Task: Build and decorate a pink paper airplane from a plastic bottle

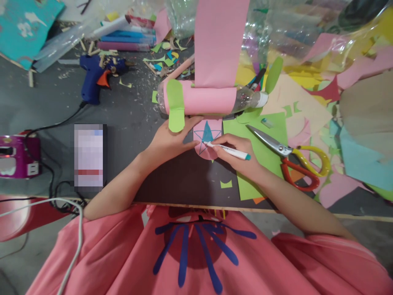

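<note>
Right hand (238, 152) pinches pen (236, 153), long axis far-left to near-right, tip on star (208, 133) of pink card (205, 154), leftward. Left hand (168, 139) half-spread, fingertips at card's left edge.

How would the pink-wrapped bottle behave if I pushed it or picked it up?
The bottle is probably light: its bare end looks like thin clear plastic. Its rounded body might roll. The creased green strip across it would likely bend easily.
</note>
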Demonstrator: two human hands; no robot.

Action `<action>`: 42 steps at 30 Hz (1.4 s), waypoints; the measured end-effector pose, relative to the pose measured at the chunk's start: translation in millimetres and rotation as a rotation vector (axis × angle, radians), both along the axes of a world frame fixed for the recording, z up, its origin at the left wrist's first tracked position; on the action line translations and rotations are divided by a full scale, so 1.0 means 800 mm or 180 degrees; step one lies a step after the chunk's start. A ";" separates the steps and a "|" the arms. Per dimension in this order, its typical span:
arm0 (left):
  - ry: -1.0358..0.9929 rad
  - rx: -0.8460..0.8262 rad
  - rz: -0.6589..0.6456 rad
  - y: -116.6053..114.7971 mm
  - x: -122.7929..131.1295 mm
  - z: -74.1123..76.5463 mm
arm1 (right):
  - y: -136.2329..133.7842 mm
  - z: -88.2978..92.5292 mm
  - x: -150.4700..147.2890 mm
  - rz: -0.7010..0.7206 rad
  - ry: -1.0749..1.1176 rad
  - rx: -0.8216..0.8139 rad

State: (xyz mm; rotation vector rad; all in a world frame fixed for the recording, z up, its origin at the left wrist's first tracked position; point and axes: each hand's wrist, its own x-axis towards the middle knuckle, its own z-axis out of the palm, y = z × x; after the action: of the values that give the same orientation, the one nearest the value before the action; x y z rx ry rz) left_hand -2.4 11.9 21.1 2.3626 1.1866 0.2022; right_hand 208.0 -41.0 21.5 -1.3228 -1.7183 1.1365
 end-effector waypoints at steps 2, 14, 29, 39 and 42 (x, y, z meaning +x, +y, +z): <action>0.0000 -0.0003 0.0009 0.000 0.000 0.000 | 0.000 0.001 0.000 0.0070 -0.0001 0.0050; 0.0005 -0.0014 -0.0038 0.001 -0.002 -0.002 | -0.002 0.000 0.001 0.0442 -0.0112 0.0524; -0.0040 0.0067 -0.0012 0.000 -0.003 -0.006 | -0.002 0.001 0.002 0.0526 0.0076 0.0360; 0.0014 -0.0020 -0.0006 0.000 -0.002 -0.002 | -0.001 -0.001 -0.001 -0.0185 0.0134 -0.0114; -0.0001 -0.0019 0.0016 0.000 -0.002 -0.003 | -0.001 -0.001 0.000 -0.0136 0.0052 -0.0031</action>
State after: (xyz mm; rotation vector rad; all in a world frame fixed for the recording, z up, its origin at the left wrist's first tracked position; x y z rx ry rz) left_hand -4.1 12.0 19.1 2.3545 1.1913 0.2005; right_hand 207.8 -42.0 21.1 -1.3464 -1.6672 1.1299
